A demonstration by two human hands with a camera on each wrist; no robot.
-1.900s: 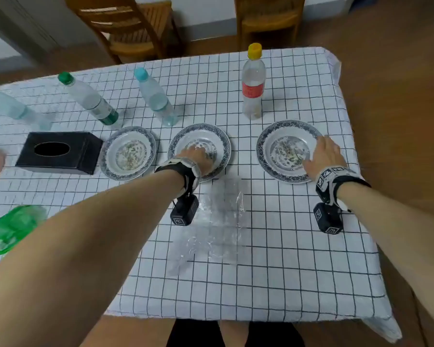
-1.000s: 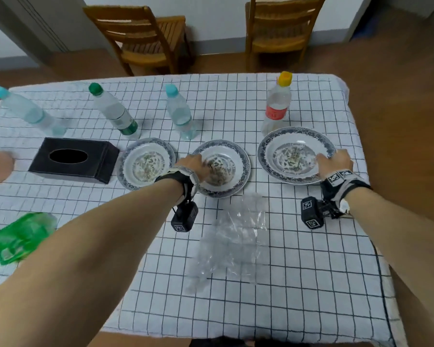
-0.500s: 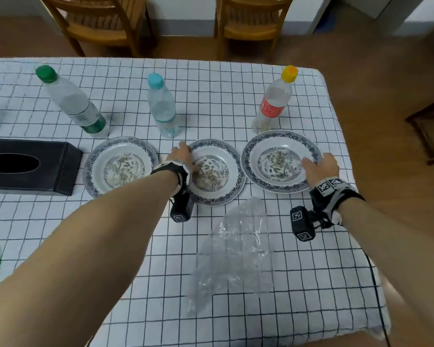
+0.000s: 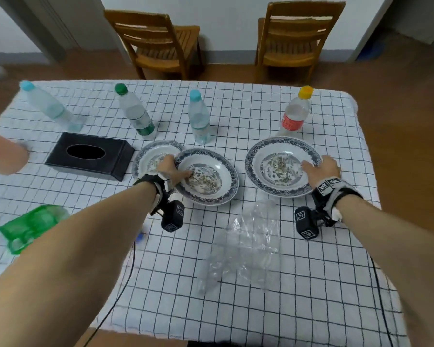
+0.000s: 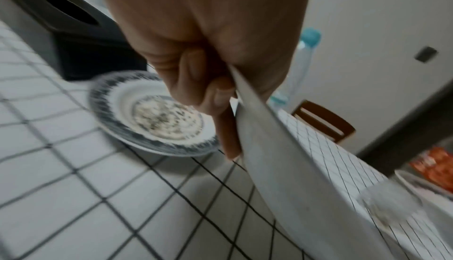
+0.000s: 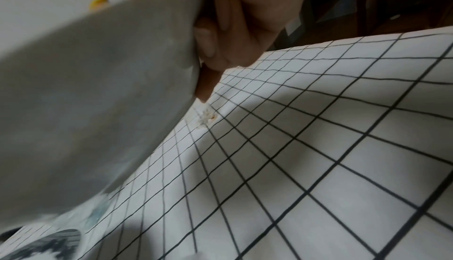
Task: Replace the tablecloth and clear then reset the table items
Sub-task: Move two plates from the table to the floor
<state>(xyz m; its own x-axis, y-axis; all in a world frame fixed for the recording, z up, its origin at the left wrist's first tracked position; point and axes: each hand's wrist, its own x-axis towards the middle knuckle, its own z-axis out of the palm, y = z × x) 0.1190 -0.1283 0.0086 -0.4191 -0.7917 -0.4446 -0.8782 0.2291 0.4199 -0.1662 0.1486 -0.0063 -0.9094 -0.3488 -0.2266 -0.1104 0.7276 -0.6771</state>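
Two wooden chairs stand on the brown floor (image 4: 398,101) behind the table, against the pale wall (image 4: 226,23). The left chair (image 4: 158,43) is turned at an angle, its slatted back nearest the table; the right chair (image 4: 298,36) faces the table squarely, well apart from the first. Left of the left chair runs a grey door frame (image 4: 45,28). Right of the right chair, in the far corner, a blurred blue object (image 4: 372,50) sits on the floor.
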